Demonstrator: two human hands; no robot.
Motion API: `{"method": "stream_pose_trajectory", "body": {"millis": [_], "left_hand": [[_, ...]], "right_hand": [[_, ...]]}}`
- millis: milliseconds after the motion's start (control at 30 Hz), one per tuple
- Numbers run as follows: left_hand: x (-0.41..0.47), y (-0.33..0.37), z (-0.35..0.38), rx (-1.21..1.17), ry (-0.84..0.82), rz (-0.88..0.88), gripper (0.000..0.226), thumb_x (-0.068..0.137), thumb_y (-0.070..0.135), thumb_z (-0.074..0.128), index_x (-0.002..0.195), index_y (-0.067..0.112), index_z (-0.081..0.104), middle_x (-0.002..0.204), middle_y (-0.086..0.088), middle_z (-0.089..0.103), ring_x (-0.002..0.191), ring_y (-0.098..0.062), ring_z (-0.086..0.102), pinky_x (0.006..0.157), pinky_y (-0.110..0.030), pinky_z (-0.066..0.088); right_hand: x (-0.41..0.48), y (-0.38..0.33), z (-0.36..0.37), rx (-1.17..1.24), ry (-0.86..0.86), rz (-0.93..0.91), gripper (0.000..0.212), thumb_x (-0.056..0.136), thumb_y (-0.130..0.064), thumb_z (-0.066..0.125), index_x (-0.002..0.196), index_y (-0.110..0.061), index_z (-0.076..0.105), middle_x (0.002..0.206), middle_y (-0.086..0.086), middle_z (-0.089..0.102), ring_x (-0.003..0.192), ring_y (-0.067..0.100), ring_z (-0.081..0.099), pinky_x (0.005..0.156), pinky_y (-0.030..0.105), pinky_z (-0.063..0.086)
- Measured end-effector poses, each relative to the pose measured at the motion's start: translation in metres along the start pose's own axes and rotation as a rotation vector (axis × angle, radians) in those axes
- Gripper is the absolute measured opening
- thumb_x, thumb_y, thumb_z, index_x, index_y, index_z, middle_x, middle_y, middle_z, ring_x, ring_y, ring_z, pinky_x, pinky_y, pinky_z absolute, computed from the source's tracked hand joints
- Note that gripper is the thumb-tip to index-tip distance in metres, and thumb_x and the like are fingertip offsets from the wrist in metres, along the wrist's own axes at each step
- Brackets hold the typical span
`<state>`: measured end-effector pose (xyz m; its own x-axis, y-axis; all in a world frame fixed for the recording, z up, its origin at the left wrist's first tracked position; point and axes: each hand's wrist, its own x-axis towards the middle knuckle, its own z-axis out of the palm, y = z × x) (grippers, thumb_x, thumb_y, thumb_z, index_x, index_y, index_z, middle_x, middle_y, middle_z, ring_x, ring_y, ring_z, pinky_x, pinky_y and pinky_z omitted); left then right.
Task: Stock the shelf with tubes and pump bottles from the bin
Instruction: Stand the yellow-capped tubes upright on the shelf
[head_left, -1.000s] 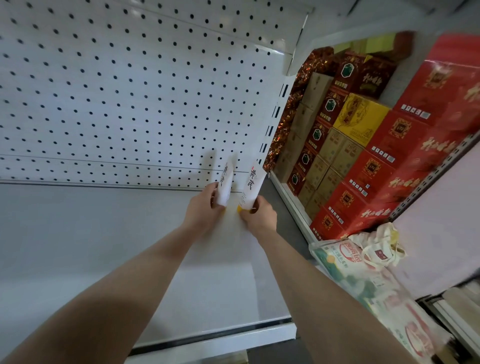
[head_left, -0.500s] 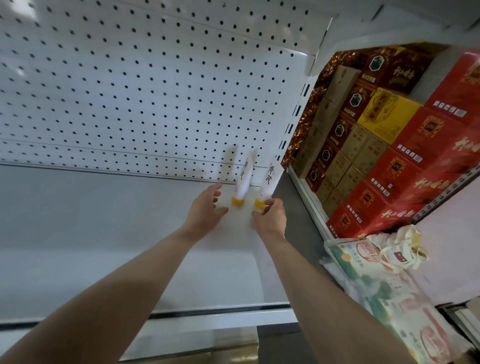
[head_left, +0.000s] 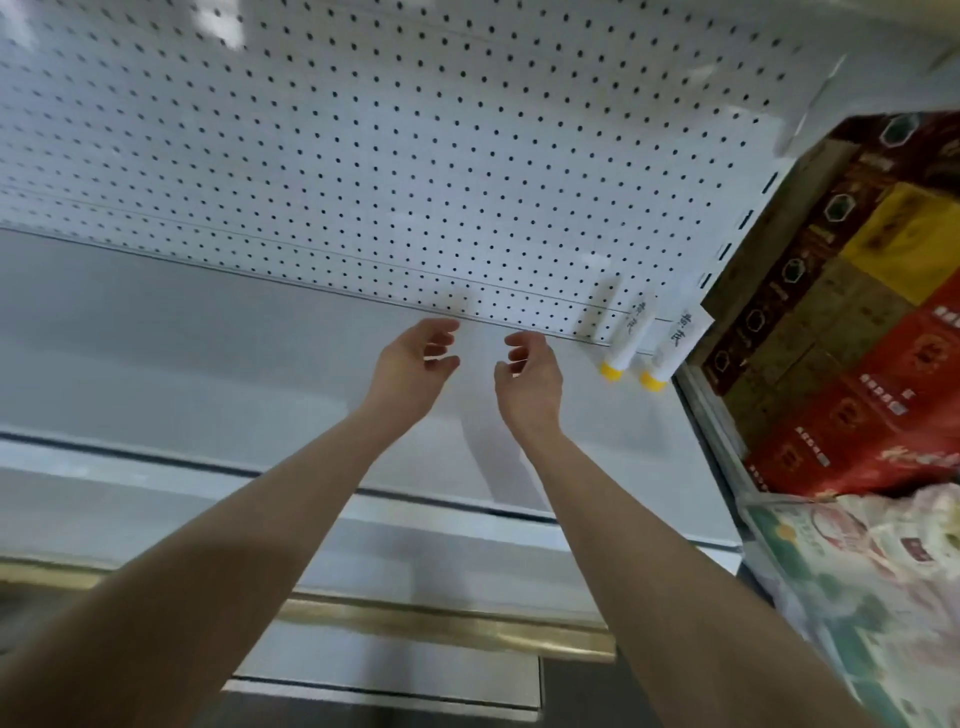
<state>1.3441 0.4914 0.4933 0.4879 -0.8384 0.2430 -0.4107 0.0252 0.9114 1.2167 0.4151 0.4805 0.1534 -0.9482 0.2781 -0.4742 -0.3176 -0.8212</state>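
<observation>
The left hand (head_left: 415, 364) and right hand (head_left: 530, 379) hover empty mid-frame, fingers loosely curled, beside two tubes (head_left: 628, 332) stood cap-down against the pegboard (head_left: 363, 156), likely for steadiness.

This is a shop aisle. A white metal shelf (head_left: 208, 364) of the retail kind has a pegboard back (head_left: 415, 156) and a slotted upright (head_left: 737, 228) at its right end. The next bay is packed with boxes (head_left: 883, 405), red, yellow and brown, stacked in rows with printed fronts facing out. Printed packs (head_left: 857, 571) of goods lie below them. Two identical tubes (head_left: 631, 338) stand on yellow caps at the back of the shelf.
</observation>
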Motion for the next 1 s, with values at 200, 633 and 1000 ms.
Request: {"method": "stream_pose_trajectory", "body": {"millis": [200,633,1000], "left_hand": [[-0.039,-0.025,-0.114,0.063,0.13,0.012,0.033,0.09,0.007,0.062,0.121,0.019,0.061,0.106,0.003,0.065,0.098,-0.009,0.062,0.087,-0.014,0.046],[-0.129,-0.094,-0.317,0.171,0.44,-0.098,0.031,0.088,0.004,0.062,0.114,0.02,0.065,0.1,0.002,0.068,0.093,-0.007,0.063,0.076,0.002,0.041],[-0.184,-0.164,-0.442,0.228,0.703,-0.326,0.03,0.09,0.008,0.061,0.113,0.028,0.063,0.099,0.01,0.066,0.093,0.003,0.061,0.08,-0.007,0.043]], "right_hand": [[-0.062,-0.076,0.078,0.061,-0.119,-0.131,0.03,0.087,-0.004,0.054,0.113,-0.02,0.057,0.106,0.001,0.057,0.082,0.009,0.055,0.08,0.03,0.05],[-0.189,-0.194,0.24,0.174,-0.41,-0.352,0.029,0.086,-0.002,0.054,0.108,-0.02,0.058,0.103,0.001,0.058,0.086,0.012,0.056,0.083,0.036,0.05],[-0.261,-0.262,0.37,0.22,-0.727,-0.498,0.028,0.088,0.0,0.054,0.102,-0.024,0.058,0.103,-0.002,0.059,0.085,0.007,0.056,0.079,0.025,0.049]]}}
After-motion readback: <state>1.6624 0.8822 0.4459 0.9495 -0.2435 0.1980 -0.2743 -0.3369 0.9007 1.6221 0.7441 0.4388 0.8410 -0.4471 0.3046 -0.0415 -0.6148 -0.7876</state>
